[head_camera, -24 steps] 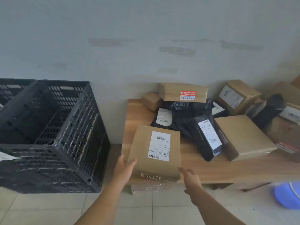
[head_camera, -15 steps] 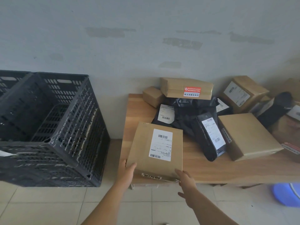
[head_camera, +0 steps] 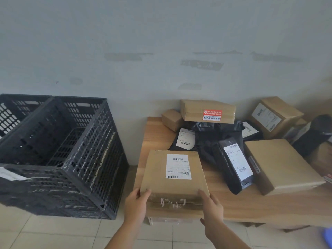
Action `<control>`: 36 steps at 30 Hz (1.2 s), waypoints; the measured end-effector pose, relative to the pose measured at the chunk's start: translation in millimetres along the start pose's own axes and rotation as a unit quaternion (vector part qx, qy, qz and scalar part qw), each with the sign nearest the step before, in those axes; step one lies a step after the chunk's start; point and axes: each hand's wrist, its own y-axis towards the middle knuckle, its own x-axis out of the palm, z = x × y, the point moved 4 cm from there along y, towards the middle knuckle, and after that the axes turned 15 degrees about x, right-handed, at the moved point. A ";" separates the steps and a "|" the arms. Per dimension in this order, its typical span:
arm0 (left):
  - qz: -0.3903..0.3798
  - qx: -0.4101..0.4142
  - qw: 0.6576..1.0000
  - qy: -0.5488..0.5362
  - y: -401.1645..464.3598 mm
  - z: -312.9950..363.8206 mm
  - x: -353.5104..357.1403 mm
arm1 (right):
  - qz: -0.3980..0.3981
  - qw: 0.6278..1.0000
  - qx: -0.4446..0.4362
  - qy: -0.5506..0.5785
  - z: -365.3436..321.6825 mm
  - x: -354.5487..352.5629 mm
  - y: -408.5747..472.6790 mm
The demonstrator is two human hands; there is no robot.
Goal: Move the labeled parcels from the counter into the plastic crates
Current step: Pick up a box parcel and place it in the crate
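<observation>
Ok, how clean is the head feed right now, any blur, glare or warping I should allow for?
Head view: dim, flat light with a bluish cast, no hard glare; wide-angle bending shows at the crates and the far right parcels, which smear toward the edge; the box held by the left hand and right hand is sharp enough to see its barcode, but the fine print is unreadable.
</observation>
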 end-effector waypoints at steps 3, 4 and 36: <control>0.022 0.006 1.000 0.012 -5.0 22.7 1.3 | 0.006 0.999 -0.024 0.027 -18.0 5.1 -10.0; 0.032 0.009 0.999 0.014 -5.6 29.2 2.1 | 0.011 0.999 -0.030 0.033 -25.0 7.1 -15.3; 0.015 0.032 0.999 -0.027 24.2 90.8 -0.5 | 0.042 0.465 -0.425 -0.776 -131.9 112.1 -103.4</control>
